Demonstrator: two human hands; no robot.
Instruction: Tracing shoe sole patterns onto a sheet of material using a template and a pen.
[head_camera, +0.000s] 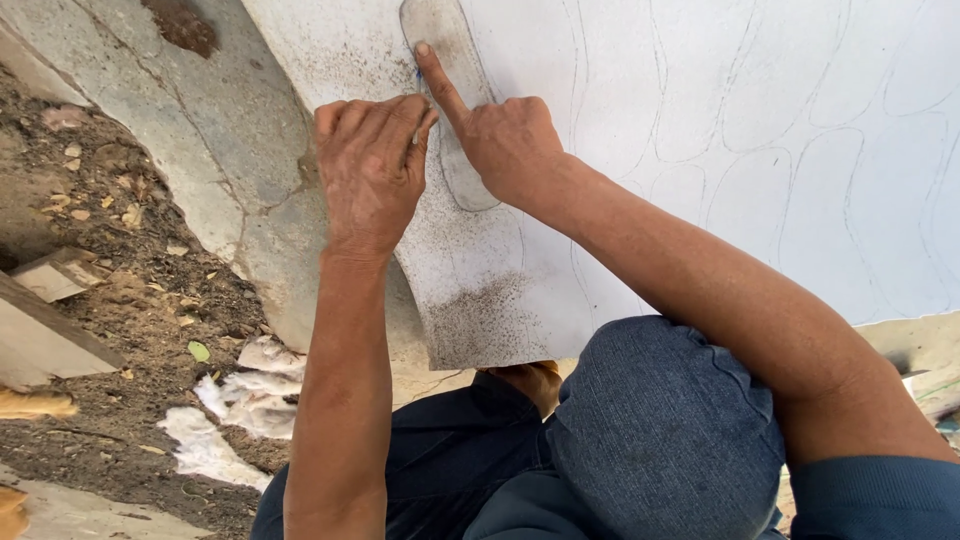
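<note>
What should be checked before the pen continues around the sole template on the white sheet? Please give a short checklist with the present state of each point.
1. Sole-shaped template lies flat on the white sheet: ok.
2. Right hand pins the template, index finger stretched along it: ok.
3. Left hand grips the pen at the template's left edge: ok; only a blue tip shows.
4. Pen tip touches the edge: cannot tell, fingers hide it.
5. Sheet is clean under the template: not ok, dark specks lie around it.
6. Sheet is fully supported: cannot tell; its lower corner extends past the cracked concrete slab toward the knee.
</note>
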